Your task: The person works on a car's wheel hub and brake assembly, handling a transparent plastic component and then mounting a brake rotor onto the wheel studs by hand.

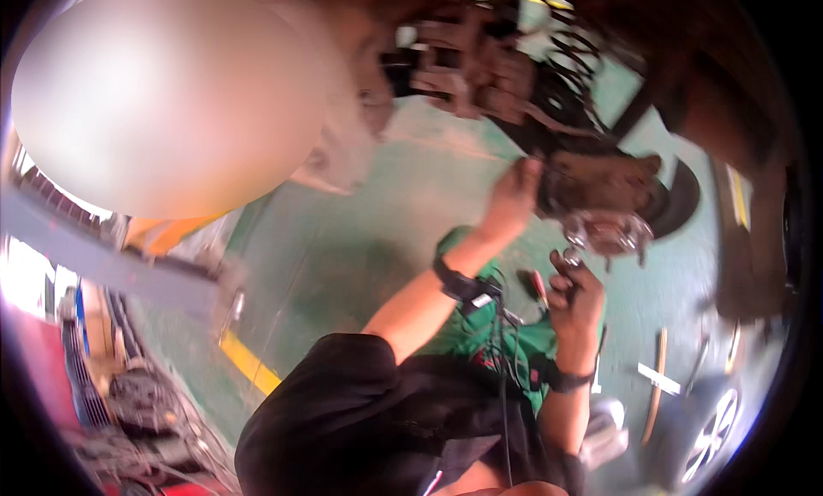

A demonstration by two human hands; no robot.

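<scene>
The left forearm [413,314] slants up and rightward from the lower middle of the frame to the left hand [513,198], raised right of centre, blurred. The right forearm [564,420] rises almost upright at lower right; the right hand [578,297], lower than the left, has bent, darkened fingers [559,283].

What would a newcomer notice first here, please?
The shiny wheel hub right of centre likely comes first, with the right hand just below and the left hand to its upper left. Next come the dark coil spring near the top and the spoked wheel at lower right.
</scene>
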